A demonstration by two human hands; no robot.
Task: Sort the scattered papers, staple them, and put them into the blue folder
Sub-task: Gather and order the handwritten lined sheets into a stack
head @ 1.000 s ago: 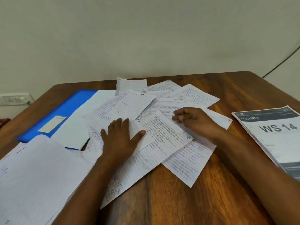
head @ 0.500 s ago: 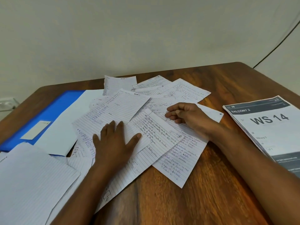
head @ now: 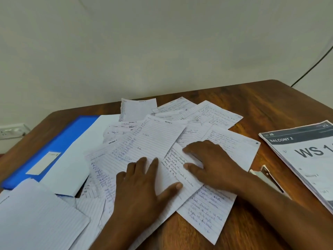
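Several handwritten lined papers [head: 155,138] lie scattered and overlapping in the middle of the wooden table [head: 255,105]. My left hand [head: 142,188] lies flat on the pile, fingers spread and straight. My right hand [head: 210,165] rests on a sheet just to the right, fingers stretched leftward and thumb apart. A blue folder [head: 68,139] sits at the left, partly covered by a plain white sheet [head: 79,156]. A silver stapler [head: 266,177] shows beside my right forearm.
A printed booklet [head: 306,159] marked "BALCONY 2" and "WS 1" lies at the right edge. A stack of blank lined sheets [head: 34,219] fills the near left corner. A wall socket [head: 10,130] and a black cable [head: 313,65] are against the wall.
My right hand has slid toward me and leftward over the papers, closer to the left hand. The camera has tilted, bringing the stapler into view. The left hand stays on the pile.
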